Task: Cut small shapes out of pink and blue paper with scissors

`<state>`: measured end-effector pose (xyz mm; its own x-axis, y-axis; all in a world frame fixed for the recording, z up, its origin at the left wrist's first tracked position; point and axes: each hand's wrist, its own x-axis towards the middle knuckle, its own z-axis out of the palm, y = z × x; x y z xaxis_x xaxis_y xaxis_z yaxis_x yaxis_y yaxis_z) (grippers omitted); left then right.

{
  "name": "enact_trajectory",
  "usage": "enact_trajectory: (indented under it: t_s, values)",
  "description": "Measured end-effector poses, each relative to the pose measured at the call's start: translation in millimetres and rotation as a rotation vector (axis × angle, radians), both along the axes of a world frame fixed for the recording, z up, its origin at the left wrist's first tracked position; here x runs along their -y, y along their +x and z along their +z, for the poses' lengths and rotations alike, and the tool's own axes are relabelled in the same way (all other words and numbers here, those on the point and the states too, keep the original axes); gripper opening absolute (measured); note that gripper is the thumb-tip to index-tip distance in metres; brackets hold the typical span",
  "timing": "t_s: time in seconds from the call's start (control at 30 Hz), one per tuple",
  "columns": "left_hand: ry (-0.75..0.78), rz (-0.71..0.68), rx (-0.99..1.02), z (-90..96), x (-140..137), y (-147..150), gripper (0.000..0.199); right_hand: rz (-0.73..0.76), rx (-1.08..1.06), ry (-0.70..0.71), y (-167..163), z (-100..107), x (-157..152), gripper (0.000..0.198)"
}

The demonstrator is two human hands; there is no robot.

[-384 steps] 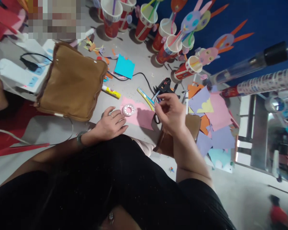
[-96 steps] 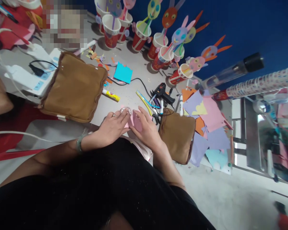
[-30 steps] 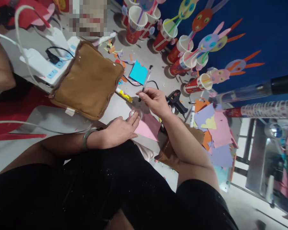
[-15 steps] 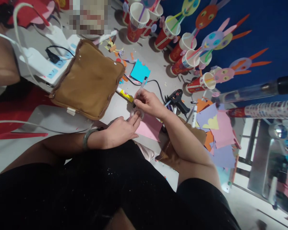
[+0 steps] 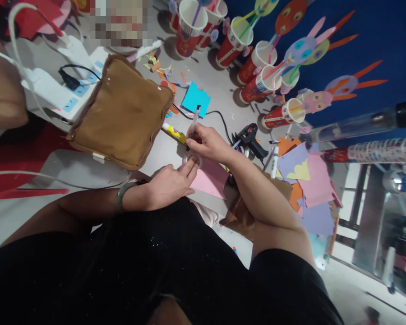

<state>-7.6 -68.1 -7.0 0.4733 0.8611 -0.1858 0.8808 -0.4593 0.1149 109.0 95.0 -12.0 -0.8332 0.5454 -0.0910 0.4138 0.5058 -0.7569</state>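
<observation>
My right hand [image 5: 206,142] is closed in a pinch around a clear pen [image 5: 196,116], which stands nearly upright with its dark end up. Its lower end is by the edge of a small clear round piece [image 5: 184,159]. My left hand [image 5: 169,185] lies with fingers stretched out and fingertips pressed on that round piece, its thumb apart. Beneath them is a pink sheet of paper [image 5: 212,179], partly covered by my hands. A yellow glue stick [image 5: 174,133] lies just left of my right hand.
A brown cushion [image 5: 123,113] and a white power strip [image 5: 67,106] are on the left. Blue paper [image 5: 195,98] and a black glue gun [image 5: 252,142] lie beyond my hands. Red paper cups [image 5: 189,29] with paper animal heads line the back. Coloured paper sheets [image 5: 313,180] are stacked at right.
The pen's top has tipped slightly left, and my right hand has shifted a little left along the round piece's edge. My left hand stays in place. The view has shifted slightly.
</observation>
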Motion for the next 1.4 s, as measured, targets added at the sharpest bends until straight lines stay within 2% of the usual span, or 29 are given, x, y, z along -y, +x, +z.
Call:
enact_trajectory:
  t_s: [0.1,0.33,0.7,0.87,1.17,1.4]
  values:
    - [0.009,-0.008,-0.014,-0.3,0,-1,0.073,-0.055,-0.006,-0.015,4,-1,-1,0.007]
    - [-0.076,-0.006,-0.041,6.4,-3,0,0.073,-0.178,-0.045,-0.091,16,-7,3,0.013]
    - [0.017,-0.016,-0.045,-3.0,-1,0,0.075,-0.407,-0.101,-0.234,38,-9,18,0.026]
    - [-0.022,-0.004,-0.044,-2.5,0,0,0.075,-0.471,-0.123,-0.243,49,-9,31,0.028]
    - [-0.055,0.008,-0.041,0.2,-2,1,0.076,-0.551,-0.245,-0.091,69,-20,63,0.019]
    - [-0.064,0.058,-0.020,-7.0,0,0,0.080,-0.507,-0.169,0.297,75,-24,96,0.013]
